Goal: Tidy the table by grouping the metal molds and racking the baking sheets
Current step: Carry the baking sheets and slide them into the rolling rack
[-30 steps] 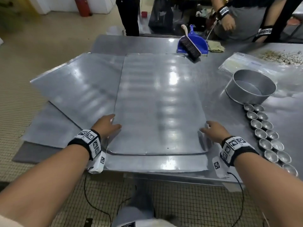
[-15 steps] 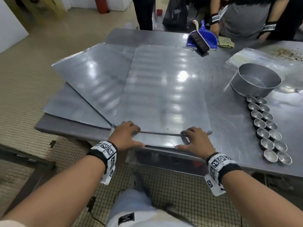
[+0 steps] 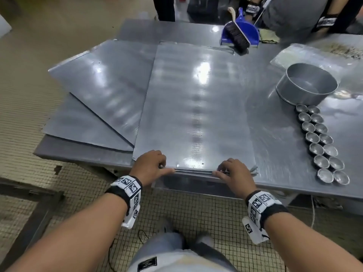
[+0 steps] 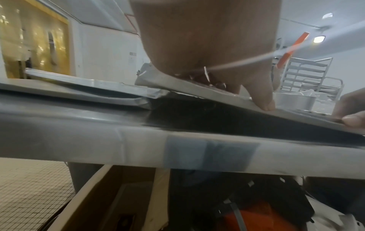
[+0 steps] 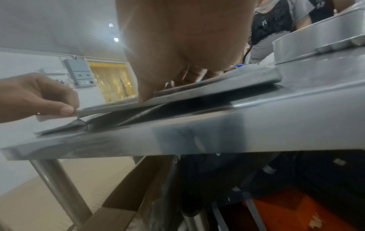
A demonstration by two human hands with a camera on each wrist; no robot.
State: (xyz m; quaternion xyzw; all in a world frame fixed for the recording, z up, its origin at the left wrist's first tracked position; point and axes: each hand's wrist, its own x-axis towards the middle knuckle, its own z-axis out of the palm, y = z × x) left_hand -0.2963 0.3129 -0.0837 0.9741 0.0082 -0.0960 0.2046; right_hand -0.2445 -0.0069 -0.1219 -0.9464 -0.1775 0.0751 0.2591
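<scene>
Top baking sheet (image 3: 196,107) lies flat near the worktop's (image 3: 279,138) front edge, its near edge raised a little off the sheet under it — the wrist views show the gap. Left hand (image 3: 149,165) and right hand (image 3: 233,173) both pinch that near edge, fingers curled on top, thumbs at the rim. Two more sheets (image 3: 102,91) are fanned out at the front-left corner, partly overhanging. Small metal molds (image 3: 322,142) sit in a double row along the right side, beside a round cake tin (image 3: 308,85). Dustpan with brush (image 3: 238,32) at the back edge.

Handling guess: sheet looks thin, stiff, wide and slick — likely light but floppy-awkward when carried from one edge, and it could slide on the sheet below. Edge seems sharp-ish. Better hold is probably the two long sides, once lifted clear.
</scene>
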